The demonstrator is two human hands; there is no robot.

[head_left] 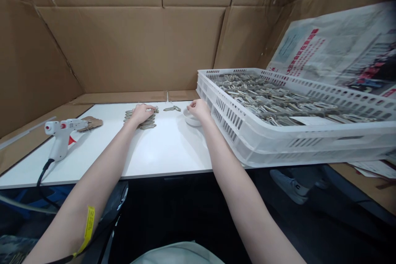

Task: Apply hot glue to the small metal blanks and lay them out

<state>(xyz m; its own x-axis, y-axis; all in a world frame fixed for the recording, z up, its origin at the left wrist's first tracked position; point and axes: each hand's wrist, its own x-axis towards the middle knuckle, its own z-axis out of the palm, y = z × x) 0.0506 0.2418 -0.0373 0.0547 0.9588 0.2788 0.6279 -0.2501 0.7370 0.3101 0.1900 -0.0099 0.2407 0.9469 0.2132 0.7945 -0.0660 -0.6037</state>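
My left hand point(142, 113) rests over a row of flat, loop-shaped metal pieces point(147, 124) on the white table. Its fingers are closed together at the row's right end, against the metal; what they grip is too small to make out. My right hand point(200, 109) reaches over a small white bowl point(193, 122), thumb and fingers pinched at its rim. Whatever lies between those fingertips is hidden, as are the bowl's contents. A few more metal pieces point(172, 108) lie between the two hands, towards the back.
A large white plastic crate point(253, 140) full of similar metal pieces stands on the right. At the left lies a white glue gun point(62, 138) with a cord, its nozzle over a brown scrap point(93, 122). Cardboard walls point(133, 49) enclose the white table point(173, 152).
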